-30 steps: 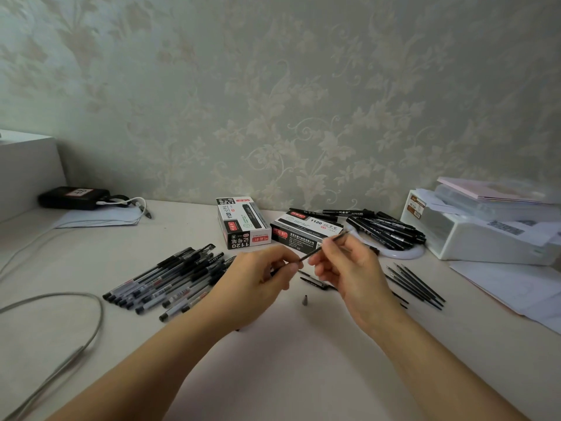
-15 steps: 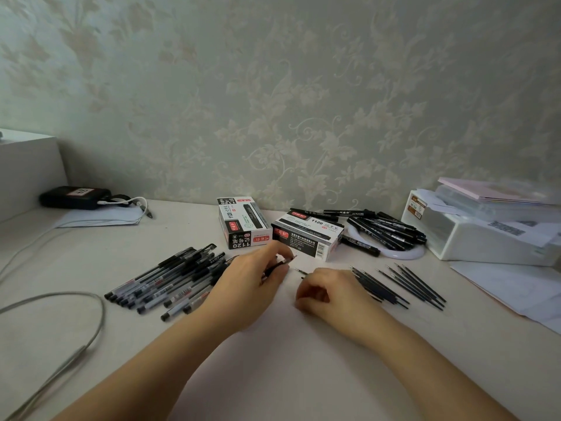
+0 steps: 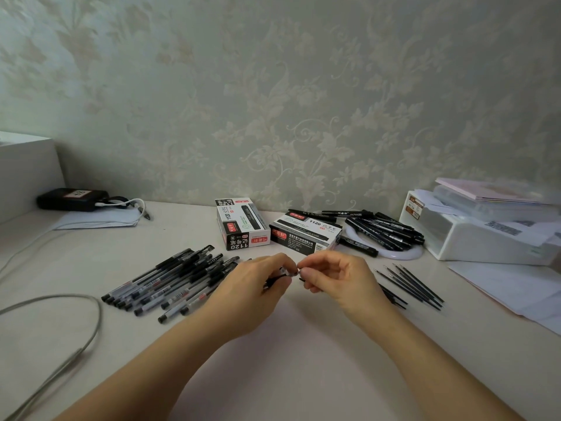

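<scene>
Left hand: the left hand (image 3: 252,296) reaches in from the near edge of the desk (image 3: 288,369) with its back turned up. It is raised a little above the middle of the desk.
Left fingers: they are curled round a pen (image 3: 277,277), with thumb and forefinger close to its clear front end.
Right hand: the right hand (image 3: 334,284) comes in from the near right, thumb side up, and meets the left hand fingertip to fingertip.
Right fingers: thumb and forefinger are narrowed to a pinch on a small part (image 3: 299,271), and the other fingers are bent loosely beneath.
Pen's place: it is in the left hand over the middle of the desk, with its front end touching or just beside the small part. I cannot tell which.
Hidden: most of the pen lies inside the left palm, so only a dark stretch and the clear end show. The small part is too tiny to make out its shape.
Left of the hands: a pile of pens (image 3: 173,284) is partly covered by the left hand.
Right of the hands: the loose refills (image 3: 416,287) have their near ends behind the right wrist.
Far edge: two boxes (image 3: 243,226) stand side by side, with black markers (image 3: 385,230) beside them.
Right edge: a white container (image 3: 485,238) is cut off by the frame.
Left near corner: a grey cable (image 3: 76,344) runs out of view.
</scene>
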A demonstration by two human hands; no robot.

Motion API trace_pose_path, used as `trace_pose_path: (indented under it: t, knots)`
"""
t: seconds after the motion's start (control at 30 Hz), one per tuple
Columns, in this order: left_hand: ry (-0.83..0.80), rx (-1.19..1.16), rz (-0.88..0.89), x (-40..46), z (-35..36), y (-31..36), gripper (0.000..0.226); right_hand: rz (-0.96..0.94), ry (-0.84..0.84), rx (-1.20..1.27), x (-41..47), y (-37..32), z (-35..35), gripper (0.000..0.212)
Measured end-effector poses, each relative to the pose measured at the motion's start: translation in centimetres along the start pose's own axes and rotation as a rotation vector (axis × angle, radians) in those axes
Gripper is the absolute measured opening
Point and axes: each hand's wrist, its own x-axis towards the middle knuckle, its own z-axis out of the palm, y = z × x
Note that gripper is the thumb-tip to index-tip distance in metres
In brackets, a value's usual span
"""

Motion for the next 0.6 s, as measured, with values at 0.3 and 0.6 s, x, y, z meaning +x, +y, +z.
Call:
trace_pose_path:
  t: [0.3, 0.6]
  knots:
    - [0.005, 0.028, 0.015, -0.1, 0.3, 0.0, 0.012, -0.017, -0.002, 0.003, -0.2, 1.0, 0.0, 0.011]
    - [0.037, 0.026, -0.011, -0.4, 1.4, -0.3, 0.006, 0.049, -0.03, 0.085, 0.1, 2.2, 0.8, 0.011]
